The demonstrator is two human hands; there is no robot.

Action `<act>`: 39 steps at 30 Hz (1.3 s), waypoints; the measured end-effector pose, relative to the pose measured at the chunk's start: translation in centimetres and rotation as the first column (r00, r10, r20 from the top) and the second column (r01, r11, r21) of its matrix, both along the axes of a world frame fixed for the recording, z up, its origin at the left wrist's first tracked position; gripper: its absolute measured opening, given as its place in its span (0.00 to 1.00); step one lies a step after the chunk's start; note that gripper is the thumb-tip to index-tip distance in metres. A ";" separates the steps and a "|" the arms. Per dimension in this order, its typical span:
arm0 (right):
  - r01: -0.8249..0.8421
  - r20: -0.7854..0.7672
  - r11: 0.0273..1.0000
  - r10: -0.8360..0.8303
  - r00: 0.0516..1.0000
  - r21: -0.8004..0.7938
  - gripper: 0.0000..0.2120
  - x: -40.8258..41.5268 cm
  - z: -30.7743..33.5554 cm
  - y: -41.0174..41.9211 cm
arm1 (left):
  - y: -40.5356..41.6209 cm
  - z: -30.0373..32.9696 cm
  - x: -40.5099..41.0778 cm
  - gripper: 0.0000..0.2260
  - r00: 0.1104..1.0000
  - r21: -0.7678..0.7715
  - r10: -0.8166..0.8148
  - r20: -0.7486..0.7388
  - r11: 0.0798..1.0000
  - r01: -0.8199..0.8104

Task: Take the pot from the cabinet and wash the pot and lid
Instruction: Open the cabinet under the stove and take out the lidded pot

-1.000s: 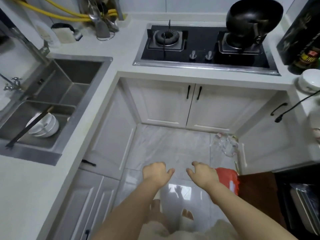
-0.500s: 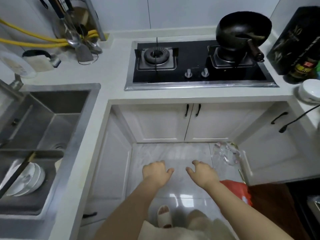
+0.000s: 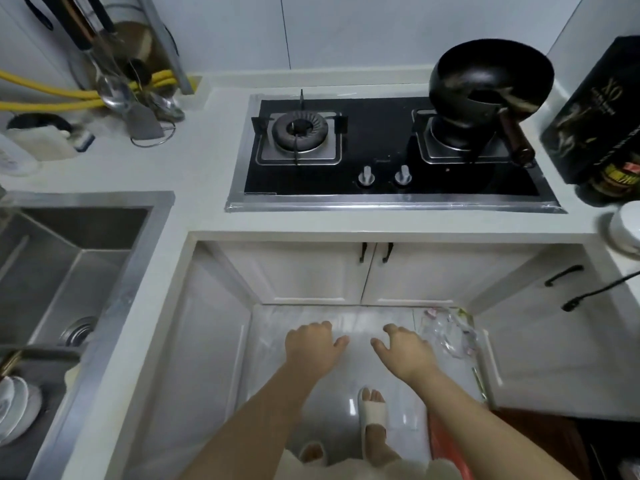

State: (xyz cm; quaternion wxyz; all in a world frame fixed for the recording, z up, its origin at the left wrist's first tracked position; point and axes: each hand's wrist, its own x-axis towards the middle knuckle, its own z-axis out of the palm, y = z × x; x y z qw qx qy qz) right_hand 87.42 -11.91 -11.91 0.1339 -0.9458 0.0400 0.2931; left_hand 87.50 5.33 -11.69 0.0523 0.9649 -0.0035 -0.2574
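Both my hands hang in front of me over the tiled floor, holding nothing. My left hand (image 3: 313,344) and my right hand (image 3: 403,351) have loosely curled fingers, palms down. Ahead stands the white double-door cabinet (image 3: 374,275) under the hob, its doors closed, with two black handles at the middle. No pot or lid from a cabinet is visible. A steel sink (image 3: 69,271) lies in the counter to my left.
A black wok (image 3: 491,81) sits on the right burner of the gas hob (image 3: 388,150). White bowls (image 3: 14,407) lie in the sink's near basin. Utensils (image 3: 114,88) hang at the back left. A clear plastic bag (image 3: 446,334) and a red bin (image 3: 446,445) stand at right on the floor.
I have stepped closer to the hob cabinet and my view has tilted up. My hands stay in the same loose pose, holding nothing.
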 end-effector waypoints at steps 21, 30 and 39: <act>0.072 -0.041 0.985 -0.067 0.997 0.160 0.25 15.4 -3.6 -2.0 | -5.7 -3.7 15.3 0.23 0.990 -0.240 0.129 -0.057 0.961 -0.139; 0.298 -0.047 0.862 -0.307 0.951 0.410 0.23 18.3 -6.5 -0.4 | -5.3 -8.3 18.6 0.24 0.975 -0.311 0.170 -0.143 0.927 -0.207; 0.304 -0.008 0.817 -0.344 0.939 0.491 0.17 20.0 -11.4 0.0 | -6.5 -12.8 20.0 0.17 0.951 -0.519 0.289 -0.113 0.798 -0.304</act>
